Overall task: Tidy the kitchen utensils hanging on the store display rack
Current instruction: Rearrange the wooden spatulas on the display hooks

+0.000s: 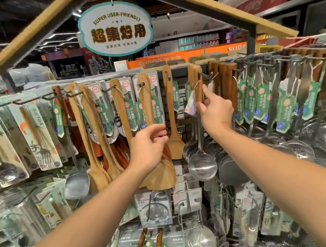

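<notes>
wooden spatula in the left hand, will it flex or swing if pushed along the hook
The wooden spatula looks thick and solid, so probably stiff. It hangs from a single hook, so it would likely swing. Its paper tag looks floppy.

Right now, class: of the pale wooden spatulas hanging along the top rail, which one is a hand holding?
The pale wooden spatula on the hook below the oval sign: the left hand grips its handle. The other spatulas hang untouched.

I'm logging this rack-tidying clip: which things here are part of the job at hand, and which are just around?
In the job:
- left hand gripping the wooden spatula
- right hand pinching the wood-handled ladle
- peg hooks

Just around:
- hanging sign
- packaged spoons and forks
- strainers
- tagged steel utensils
</notes>
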